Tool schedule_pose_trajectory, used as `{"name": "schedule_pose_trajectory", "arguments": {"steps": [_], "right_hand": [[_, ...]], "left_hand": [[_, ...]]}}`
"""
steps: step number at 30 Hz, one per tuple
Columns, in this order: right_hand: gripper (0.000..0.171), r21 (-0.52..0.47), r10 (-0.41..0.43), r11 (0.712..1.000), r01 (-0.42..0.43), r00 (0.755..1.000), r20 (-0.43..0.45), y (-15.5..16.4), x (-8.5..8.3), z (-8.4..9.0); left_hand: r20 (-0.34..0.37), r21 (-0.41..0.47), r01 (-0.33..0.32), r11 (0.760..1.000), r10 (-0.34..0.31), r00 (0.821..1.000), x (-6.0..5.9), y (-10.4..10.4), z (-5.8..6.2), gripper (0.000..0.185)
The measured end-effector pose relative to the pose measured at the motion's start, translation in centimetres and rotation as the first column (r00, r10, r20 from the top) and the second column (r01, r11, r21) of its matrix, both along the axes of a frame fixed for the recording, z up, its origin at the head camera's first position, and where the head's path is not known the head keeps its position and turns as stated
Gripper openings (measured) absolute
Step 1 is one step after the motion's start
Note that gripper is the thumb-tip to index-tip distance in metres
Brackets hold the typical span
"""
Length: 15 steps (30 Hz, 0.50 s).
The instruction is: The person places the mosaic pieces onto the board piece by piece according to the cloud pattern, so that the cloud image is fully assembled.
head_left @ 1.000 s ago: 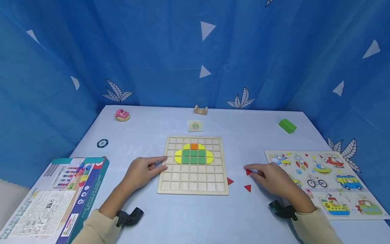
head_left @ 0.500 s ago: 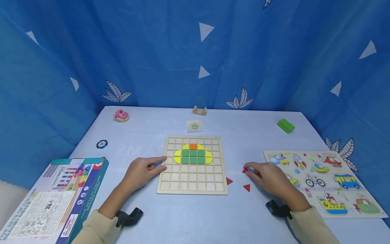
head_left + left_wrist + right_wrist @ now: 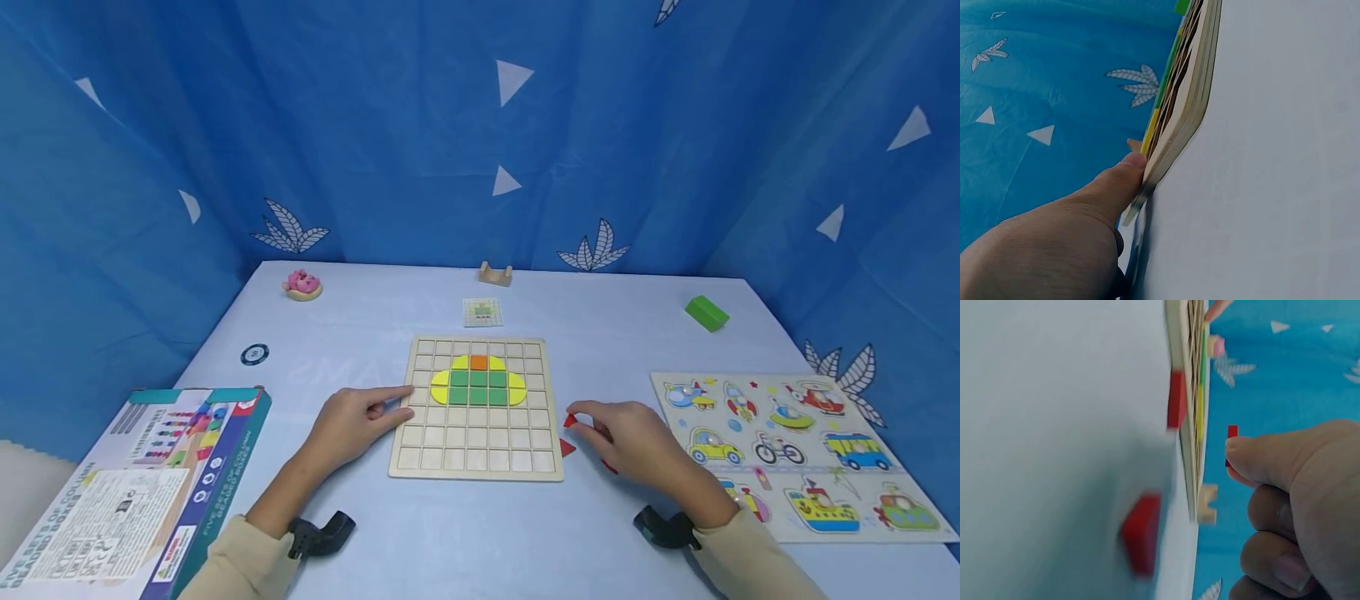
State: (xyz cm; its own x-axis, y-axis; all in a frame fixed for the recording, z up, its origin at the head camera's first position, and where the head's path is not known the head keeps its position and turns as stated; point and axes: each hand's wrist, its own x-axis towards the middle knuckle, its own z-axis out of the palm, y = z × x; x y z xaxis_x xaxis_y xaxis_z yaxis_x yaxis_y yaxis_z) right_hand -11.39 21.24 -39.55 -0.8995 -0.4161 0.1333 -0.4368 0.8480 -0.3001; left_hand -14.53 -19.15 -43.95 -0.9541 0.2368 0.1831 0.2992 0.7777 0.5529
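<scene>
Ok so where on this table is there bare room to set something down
Bare stretches: the table between the pink toy and the grid board, the strip between the green block and the board, and the near edge between the sleeves. Crowded: right of the board, where the right hand pinches a red triangle above another.

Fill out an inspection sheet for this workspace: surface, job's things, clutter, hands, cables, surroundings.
Surface: pale blue table.
Job's things: wooden grid board bearing a yellow, green and orange pattern; pattern card behind it; loose red triangle beside the board's right edge.
Clutter: toy box, vehicle puzzle, green block, pink toy, wooden stand, round disc.
Hands: left hand rests against the board's left edge; right hand pinches a red piece.
Cables: nothing seen.
Surroundings: blue curtain.
</scene>
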Motion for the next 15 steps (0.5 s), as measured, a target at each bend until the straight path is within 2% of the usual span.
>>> {"name": "schedule_pose_trajectory", "arguments": {"steps": [6,10,15], "right_hand": [[0.028,-0.08,0.042,0.996,-0.039,0.999,0.035,-2.4,-0.7,-0.1],[0.025,-0.085,0.081,0.993,-0.079,0.996,0.022,-4.2,-1.2,-0.2],[0.022,-0.08,0.09,0.993,-0.086,0.995,0.039,-7.1,-2.2,-0.7]], "left_hand": [[0.005,0.001,-0.004,1.0,0.004,1.0,0.1,0.0,-0.1,0.042],[0.006,0.002,-0.003,1.0,0.003,1.0,0.1,0.1,-0.1,0.042],[0.002,0.001,-0.004,1.0,0.004,1.0,0.1,0.0,0.0,0.042]]}}
